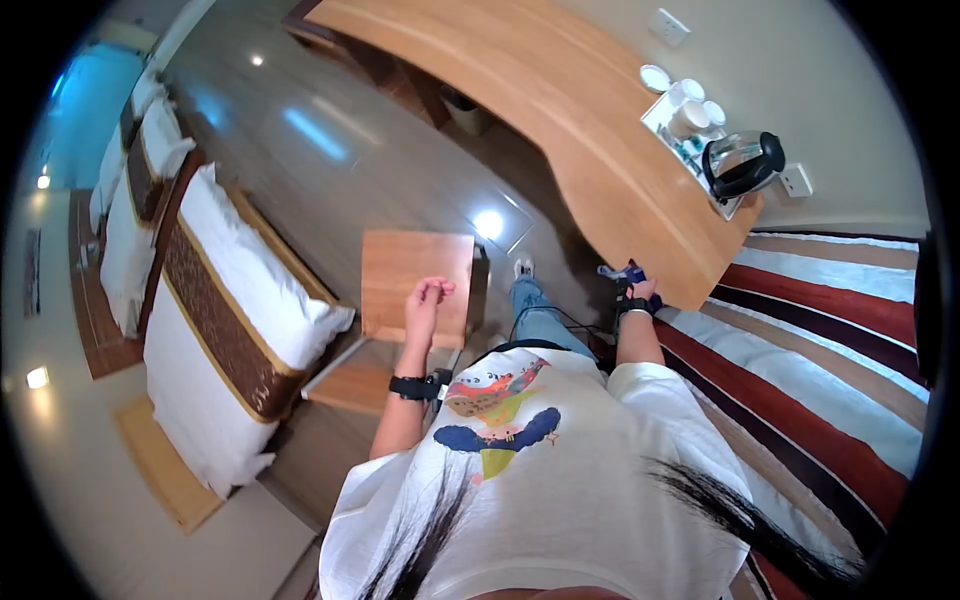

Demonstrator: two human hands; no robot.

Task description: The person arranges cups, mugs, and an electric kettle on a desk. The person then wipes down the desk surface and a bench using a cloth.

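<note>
Curved wooden bench (600, 140) ran beside the right grip (643, 290), which seemed closed on a dark blue bundle (630, 272) at its fingertips: soft, light by its look, best held mid-body! Left grip (426, 305) curled, seemingly bare, before the chair (388, 265).

Floor (400, 170): it is shining with reflected light (489, 223), upper centre.
Desk (620, 170): of curved wood, it is stretching from top centre toward right.
Beds (190, 425): white with brown runners (220, 325), they are standing at left.
Striped fabric (835, 390): it is filling the lower right.
</note>
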